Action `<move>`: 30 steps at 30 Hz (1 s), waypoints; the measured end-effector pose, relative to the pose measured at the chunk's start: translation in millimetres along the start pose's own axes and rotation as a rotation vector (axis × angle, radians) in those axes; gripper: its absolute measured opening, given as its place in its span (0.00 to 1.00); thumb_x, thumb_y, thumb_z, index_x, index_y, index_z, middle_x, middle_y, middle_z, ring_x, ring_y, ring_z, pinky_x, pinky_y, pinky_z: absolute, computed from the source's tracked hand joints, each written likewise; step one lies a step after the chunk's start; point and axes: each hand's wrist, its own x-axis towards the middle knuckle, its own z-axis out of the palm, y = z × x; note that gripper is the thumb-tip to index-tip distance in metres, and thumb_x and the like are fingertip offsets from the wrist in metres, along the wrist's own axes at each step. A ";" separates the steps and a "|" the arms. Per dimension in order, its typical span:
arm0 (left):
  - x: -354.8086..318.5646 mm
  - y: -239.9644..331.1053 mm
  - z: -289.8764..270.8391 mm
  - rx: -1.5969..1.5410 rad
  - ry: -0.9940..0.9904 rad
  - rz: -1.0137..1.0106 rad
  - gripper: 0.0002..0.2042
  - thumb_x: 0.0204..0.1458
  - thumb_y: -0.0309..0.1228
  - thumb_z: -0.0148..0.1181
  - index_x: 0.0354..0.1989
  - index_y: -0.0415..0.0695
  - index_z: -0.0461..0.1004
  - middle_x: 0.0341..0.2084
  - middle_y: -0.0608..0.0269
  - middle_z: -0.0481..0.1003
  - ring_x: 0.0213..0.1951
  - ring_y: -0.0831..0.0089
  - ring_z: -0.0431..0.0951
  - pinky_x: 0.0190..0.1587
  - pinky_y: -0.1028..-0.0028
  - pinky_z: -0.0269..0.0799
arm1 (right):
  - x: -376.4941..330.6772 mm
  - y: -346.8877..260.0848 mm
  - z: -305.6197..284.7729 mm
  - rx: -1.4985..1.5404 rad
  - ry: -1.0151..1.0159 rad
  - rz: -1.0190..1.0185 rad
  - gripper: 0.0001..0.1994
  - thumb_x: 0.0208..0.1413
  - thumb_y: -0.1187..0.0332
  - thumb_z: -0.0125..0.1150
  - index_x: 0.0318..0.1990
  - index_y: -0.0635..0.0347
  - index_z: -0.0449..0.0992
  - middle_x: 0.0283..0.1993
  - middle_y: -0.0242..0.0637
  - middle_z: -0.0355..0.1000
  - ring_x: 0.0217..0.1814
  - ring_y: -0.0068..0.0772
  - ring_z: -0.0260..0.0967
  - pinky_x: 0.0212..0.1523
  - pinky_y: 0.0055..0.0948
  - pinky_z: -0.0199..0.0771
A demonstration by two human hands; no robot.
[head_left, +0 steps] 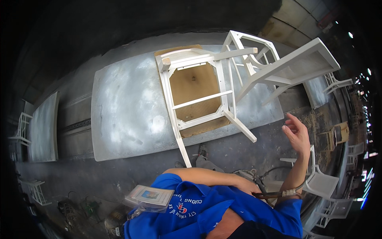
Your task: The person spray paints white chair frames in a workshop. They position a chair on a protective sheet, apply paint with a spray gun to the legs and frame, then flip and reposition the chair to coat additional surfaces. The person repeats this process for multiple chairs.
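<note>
My right hand (297,134) is raised at the right, just off the table's right front corner. Its fingers are apart and slightly bent, with nothing in them. My left forearm crosses my body toward the right, and my left hand (248,185) is near my right forearm, beside dark hoses (274,195). Its fingers are hidden. Ahead, a white chair frame (201,97) lies with its legs out on a brown board (195,81). Beyond my right hand, a second white chair (292,65) leans or stands next to it. Neither hand touches a chair.
The chairs sit on a wide grey tabletop (127,107). Another grey tabletop (44,127) is at the far left, with a white chair (24,129) beside it. Several white chairs, one of them (320,181) close by, stand along the right. Dark hoses and equipment (91,209) lie lower left.
</note>
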 end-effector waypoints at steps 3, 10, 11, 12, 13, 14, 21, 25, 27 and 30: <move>2.9 38.1 1.5 -0.107 -0.151 -0.107 0.14 0.61 0.39 0.63 0.45 0.40 0.75 0.31 0.58 0.79 0.36 0.67 0.79 0.40 0.65 0.73 | -5.4 -7.8 10.2 -0.039 -0.020 0.027 0.28 0.56 0.64 0.72 0.64 0.61 0.75 0.44 0.40 0.77 0.40 0.28 0.75 0.43 0.31 0.78; -6.1 105.5 25.4 -0.126 0.015 0.038 0.10 0.63 0.36 0.59 0.40 0.41 0.70 0.26 0.58 0.74 0.32 0.60 0.77 0.39 0.63 0.70 | -19.9 61.9 95.4 -0.438 -0.587 0.328 0.46 0.39 0.39 0.77 0.63 0.62 0.76 0.57 0.53 0.79 0.60 0.54 0.76 0.59 0.42 0.75; -9.0 110.7 26.1 -0.119 0.032 0.067 0.11 0.63 0.36 0.58 0.40 0.41 0.70 0.27 0.57 0.74 0.33 0.58 0.77 0.40 0.62 0.70 | -35.0 70.6 107.7 -0.538 -0.662 0.349 0.47 0.38 0.38 0.77 0.63 0.63 0.76 0.58 0.52 0.78 0.62 0.54 0.75 0.60 0.42 0.75; -10.7 115.4 26.5 -0.109 0.055 0.094 0.11 0.64 0.36 0.58 0.40 0.40 0.70 0.28 0.56 0.75 0.34 0.57 0.77 0.40 0.61 0.70 | -46.5 77.4 121.7 -0.636 -0.740 0.361 0.48 0.37 0.37 0.77 0.62 0.63 0.76 0.60 0.51 0.78 0.64 0.54 0.74 0.61 0.43 0.74; -12.2 119.5 27.2 -0.114 0.058 0.110 0.11 0.64 0.36 0.58 0.40 0.40 0.70 0.28 0.55 0.75 0.34 0.56 0.77 0.40 0.61 0.70 | -56.1 82.6 133.6 -0.742 -0.816 0.362 0.49 0.36 0.36 0.78 0.62 0.63 0.76 0.61 0.50 0.77 0.65 0.54 0.73 0.62 0.43 0.74; -13.8 123.5 28.3 -0.114 0.063 0.125 0.11 0.64 0.36 0.58 0.40 0.40 0.70 0.28 0.55 0.75 0.35 0.55 0.78 0.41 0.60 0.70 | -58.8 87.3 145.4 -0.795 -1.024 0.469 0.59 0.31 0.34 0.80 0.71 0.60 0.67 0.68 0.52 0.71 0.70 0.54 0.69 0.66 0.45 0.71; -17.0 124.9 39.8 -0.241 0.211 -0.076 0.15 0.67 0.42 0.56 0.41 0.41 0.69 0.26 0.61 0.74 0.25 0.70 0.77 0.32 0.68 0.73 | -118.5 97.1 196.3 -0.770 -1.238 0.446 0.61 0.34 0.25 0.72 0.72 0.60 0.65 0.69 0.53 0.69 0.71 0.54 0.66 0.68 0.46 0.70; -18.2 116.9 42.0 -0.299 0.246 -0.167 0.15 0.69 0.42 0.53 0.40 0.42 0.67 0.22 0.67 0.71 0.20 0.76 0.75 0.27 0.72 0.71 | -149.0 67.7 194.6 -0.804 -1.208 0.288 0.54 0.42 0.28 0.70 0.71 0.56 0.68 0.67 0.52 0.70 0.71 0.54 0.66 0.65 0.49 0.72; -18.8 116.0 42.8 -0.338 0.274 -0.204 0.14 0.69 0.42 0.53 0.40 0.42 0.67 0.21 0.68 0.70 0.20 0.77 0.75 0.26 0.72 0.72 | -162.5 61.1 182.4 -0.704 -1.296 0.371 0.45 0.49 0.35 0.70 0.68 0.58 0.70 0.68 0.53 0.69 0.71 0.55 0.66 0.61 0.51 0.75; -19.9 117.9 44.6 -0.359 0.293 -0.230 0.14 0.69 0.41 0.53 0.41 0.42 0.66 0.20 0.68 0.70 0.20 0.76 0.75 0.26 0.73 0.72 | -202.4 67.1 190.4 -0.637 -1.082 0.604 0.34 0.56 0.48 0.69 0.64 0.60 0.71 0.65 0.55 0.70 0.68 0.60 0.67 0.56 0.50 0.79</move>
